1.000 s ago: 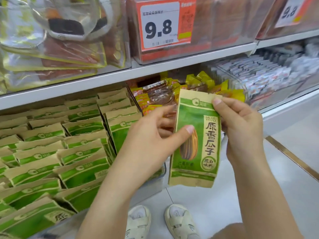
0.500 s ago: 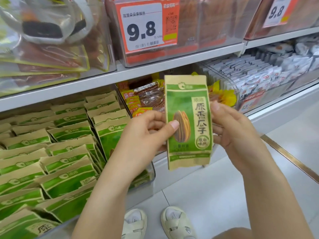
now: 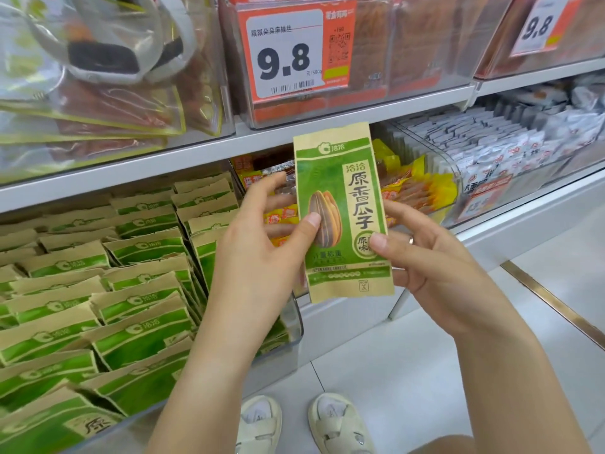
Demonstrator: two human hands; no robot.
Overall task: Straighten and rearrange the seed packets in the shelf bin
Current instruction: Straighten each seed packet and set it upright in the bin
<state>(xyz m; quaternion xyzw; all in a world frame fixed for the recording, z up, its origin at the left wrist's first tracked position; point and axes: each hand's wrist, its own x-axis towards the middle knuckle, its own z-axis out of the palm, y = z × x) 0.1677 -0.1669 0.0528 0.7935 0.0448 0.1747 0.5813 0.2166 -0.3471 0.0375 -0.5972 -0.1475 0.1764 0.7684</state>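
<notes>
Seed packet [image 3: 343, 211], green and kraft, one item: pinched at both side edges, left hand [image 3: 258, 244] with thumb on the printed face and fingers behind, right hand [image 3: 422, 257] likewise. Since a second ago it has been raised and squared from a slight tilt to upright, face forward, in front of the shelf edge [image 3: 196, 158]. It is held clear of the shelf bin [image 3: 291, 326], whose leaning rows [image 3: 131, 290] lie lower left. Judged straightened, ready for reinsertion.

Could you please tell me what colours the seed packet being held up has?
The seed packet is green with kraft-brown ends and a striped seed picture, seen in the head view.
</notes>
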